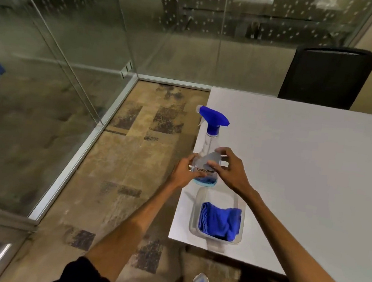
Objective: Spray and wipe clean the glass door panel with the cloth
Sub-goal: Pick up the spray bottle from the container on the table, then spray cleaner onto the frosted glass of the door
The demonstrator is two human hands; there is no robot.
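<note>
I'm closing both hands, left hand (183, 171) and right hand (229, 168), around the bottle (207, 157), lifting it upright, cloth (219, 220) next.

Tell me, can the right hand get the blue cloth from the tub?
Probably yes. The blue cloth lies uncovered in the open clear tub, just below the right hand, which is now on the spray bottle.

— Worn on the head, looking forward and down?
— Yes, steeply, wide-angle, close over the bench (305, 158) corner, floor (119, 156) below, glass door panel (60, 35) off to the left.
</note>
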